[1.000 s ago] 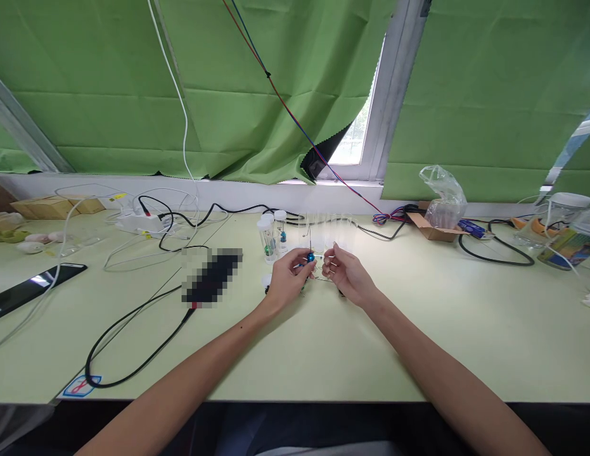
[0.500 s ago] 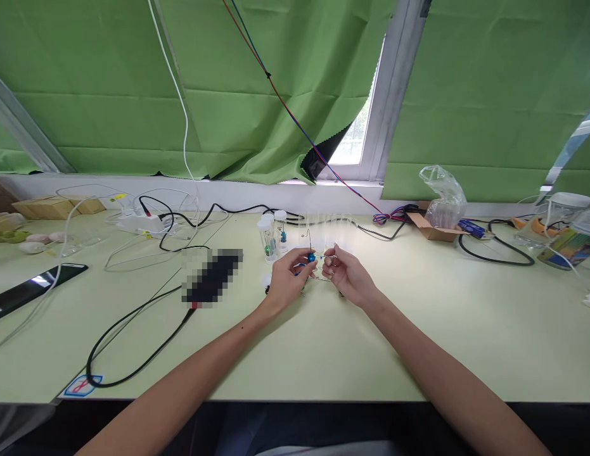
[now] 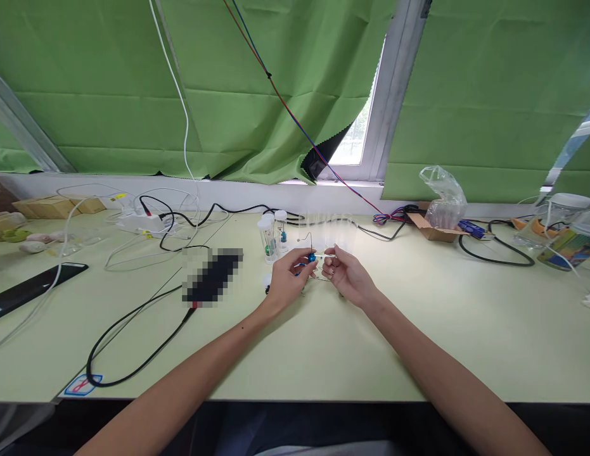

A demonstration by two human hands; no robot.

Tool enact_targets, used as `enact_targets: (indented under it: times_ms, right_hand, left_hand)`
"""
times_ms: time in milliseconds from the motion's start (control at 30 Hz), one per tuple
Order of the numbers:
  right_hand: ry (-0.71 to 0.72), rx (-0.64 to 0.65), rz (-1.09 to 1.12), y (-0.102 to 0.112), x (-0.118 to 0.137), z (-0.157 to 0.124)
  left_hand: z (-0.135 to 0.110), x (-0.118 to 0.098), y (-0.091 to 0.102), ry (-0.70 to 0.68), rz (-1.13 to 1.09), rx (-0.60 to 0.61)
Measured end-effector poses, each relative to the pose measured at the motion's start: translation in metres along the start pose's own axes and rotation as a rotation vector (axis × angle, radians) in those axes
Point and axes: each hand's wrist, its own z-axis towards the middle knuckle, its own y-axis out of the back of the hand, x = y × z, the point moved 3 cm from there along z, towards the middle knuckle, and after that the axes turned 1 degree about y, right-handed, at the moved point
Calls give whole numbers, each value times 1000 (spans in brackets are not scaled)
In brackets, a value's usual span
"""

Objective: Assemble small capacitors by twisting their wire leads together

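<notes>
My left hand is closed, pinching a small shiny blue bead-like piece between thumb and fingertips. A thin bent wire rises from that piece and curves off to the left. In my right hand, also closed, is a thin pale rod whose tip reaches to the blue piece. Whether the rod is inside the piece or only touching it, I cannot tell. Beyond my left hand stand clear tubes with white caps, holding small green and blue pieces. Several small items under my hands are mostly hidden.
Clear upright containers stand behind my hands. To the left lie a blurred dark device with a black cable and a black phone-like slab. At the back right are an open cardboard box and clear jars.
The wire above the blue piece has turned, its bent end now swinging out to the left. Both hands stay in nearly the same place, still gripping.
</notes>
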Motion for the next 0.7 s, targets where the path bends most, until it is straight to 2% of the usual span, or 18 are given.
enact_targets:
  times_ms: [233,500,700]
  right_hand:
    - [6,8,4,0,0,1]
    - [0,2,11,-1,0,0]
    - [-30,36,53,-3,0,-1]
  left_hand:
    - [0,0,0,35,-5,8]
    - [0,0,0,134,-64,27]
    - [1,2,0,138,-76,42]
